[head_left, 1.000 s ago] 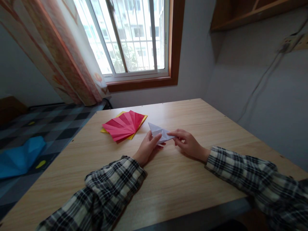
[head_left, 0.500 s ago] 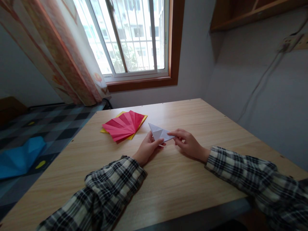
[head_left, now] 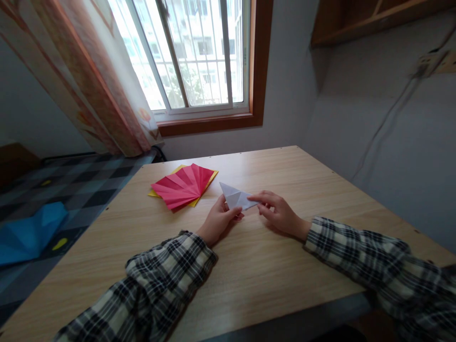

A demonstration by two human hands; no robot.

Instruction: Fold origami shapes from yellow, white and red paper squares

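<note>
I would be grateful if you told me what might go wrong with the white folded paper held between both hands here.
The white folded paper is pinched only at its near edges by the left hand and right hand; uneven pull may skew or tear a crease. The red pleated paper fan on the yellow paper sheet lies close to the left hand, so a sweep could knock it along the wooden table.

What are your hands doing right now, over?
Left hand and right hand both pinching folded white paper. Red paper fan lies apart, left. Nothing blocking.
</note>
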